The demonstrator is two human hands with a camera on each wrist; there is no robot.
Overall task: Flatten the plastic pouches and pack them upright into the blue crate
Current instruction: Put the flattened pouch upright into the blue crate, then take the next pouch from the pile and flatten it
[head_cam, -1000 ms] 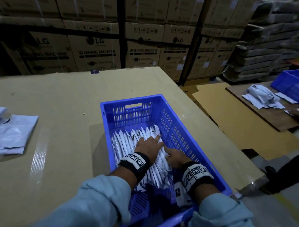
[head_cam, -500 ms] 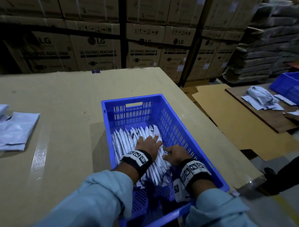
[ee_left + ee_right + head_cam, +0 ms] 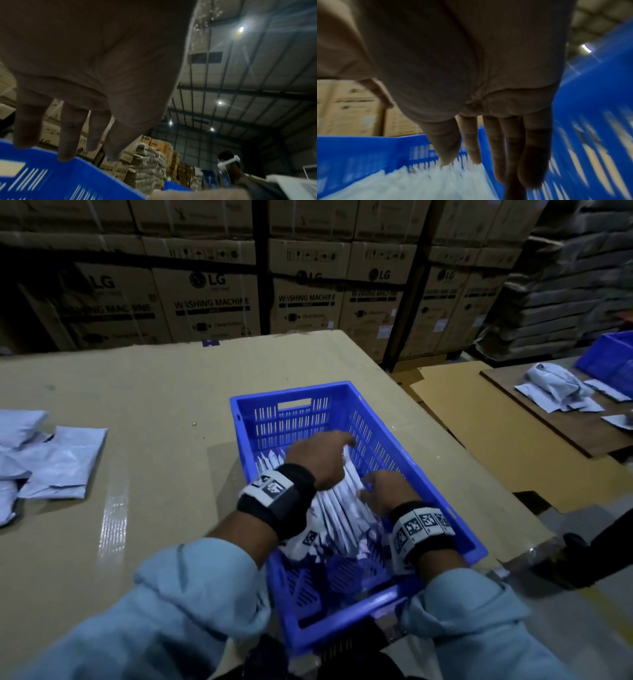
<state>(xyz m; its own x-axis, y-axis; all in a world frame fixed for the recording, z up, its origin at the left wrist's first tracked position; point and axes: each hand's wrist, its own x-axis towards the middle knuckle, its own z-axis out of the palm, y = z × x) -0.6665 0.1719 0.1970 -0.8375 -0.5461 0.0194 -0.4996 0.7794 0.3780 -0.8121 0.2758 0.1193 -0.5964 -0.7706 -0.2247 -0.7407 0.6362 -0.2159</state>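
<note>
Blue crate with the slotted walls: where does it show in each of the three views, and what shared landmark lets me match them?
Head: blue slotted plastic crate sits centre frame on the cardboard-covered table.
Left wrist: its rim and slotted wall fill the bottom-left corner, below the fingertips.
Right wrist: its walls run along the bottom and up the right side.
Shared landmark: the slotted far end wall with stacked brown cartons behind it.

the left hand [image 3: 317, 458] is now lifted off the row of pouches [image 3: 337, 505] in the blue crate [image 3: 342, 402], fingers straightened toward the far wall; the right hand [image 3: 388, 491] is drawn slightly nearer.
</note>
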